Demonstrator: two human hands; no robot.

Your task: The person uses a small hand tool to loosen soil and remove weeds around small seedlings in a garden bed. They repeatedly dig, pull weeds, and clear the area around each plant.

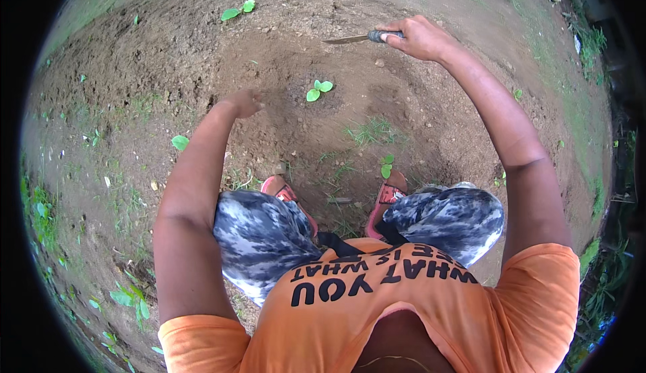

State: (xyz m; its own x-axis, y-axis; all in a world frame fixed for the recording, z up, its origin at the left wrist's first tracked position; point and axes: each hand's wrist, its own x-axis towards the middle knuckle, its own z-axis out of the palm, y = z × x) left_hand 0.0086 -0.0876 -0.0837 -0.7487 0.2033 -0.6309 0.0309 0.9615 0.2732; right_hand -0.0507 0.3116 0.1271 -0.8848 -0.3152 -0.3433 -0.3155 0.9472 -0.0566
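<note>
My right hand [420,38] grips a knife [349,39] by its dark, wrapped handle. The thin blade points left, just above the bare soil. Nearer to me, a small seedling [318,89] with a few light green leaves stands in a round patch of darker, damp-looking soil. To the left of that patch is my left hand [243,103], low over the ground with its fingers curled and slightly blurred. Whether anything is between those fingers cannot be made out.
Another seedling [239,10] grows farther off, left of the knife. A small plant [387,166] stands by my right sandal [388,193], and a green leaf [180,142] shows beside my left forearm. Grass tufts [374,131] and pebbles dot the soil. Denser greenery [593,45] lines the far right.
</note>
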